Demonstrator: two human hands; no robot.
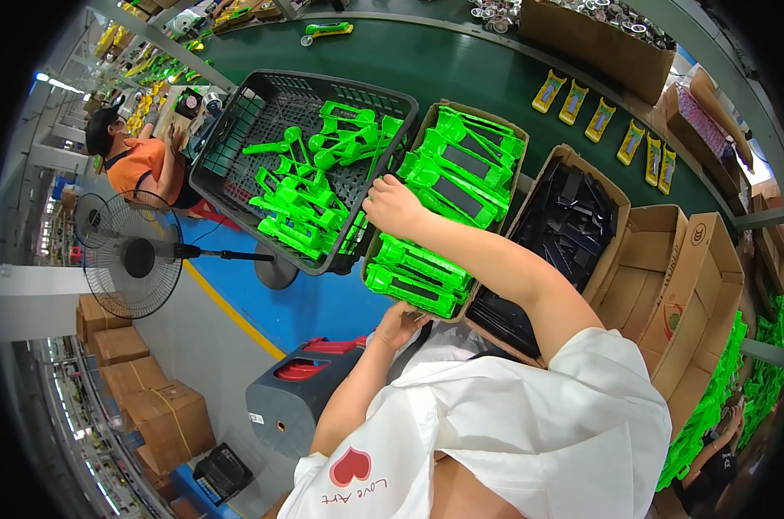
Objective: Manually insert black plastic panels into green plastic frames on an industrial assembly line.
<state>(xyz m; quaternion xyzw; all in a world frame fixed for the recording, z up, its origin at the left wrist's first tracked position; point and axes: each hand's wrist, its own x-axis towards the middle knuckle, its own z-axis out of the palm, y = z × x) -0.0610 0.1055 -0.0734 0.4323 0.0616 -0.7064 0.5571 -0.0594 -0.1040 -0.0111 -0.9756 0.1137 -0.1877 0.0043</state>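
Note:
A cardboard box (520, 164) in front of me holds rows of bright green plastic housings (448, 186) with dark flat strips. My left hand (397, 325) is closed at the box's near left corner, its fingers partly hidden behind the cardboard. Over the box's left edge, my right hand (392, 206) has its fingers curled downward, close to the rim of a black plastic crate (227, 143). What those fingertips grip is hidden. Loose green plastic parts (301, 203) lie jumbled inside the crate.
Right of the box stands a carton of black plastic parts (569, 216), then an open carton (643, 246). Yellow-green tools (599, 119) line the green conveyor (392, 56). A fan (137, 257) stands left, near a co-worker in orange (141, 164). A grey bin (297, 398) sits below.

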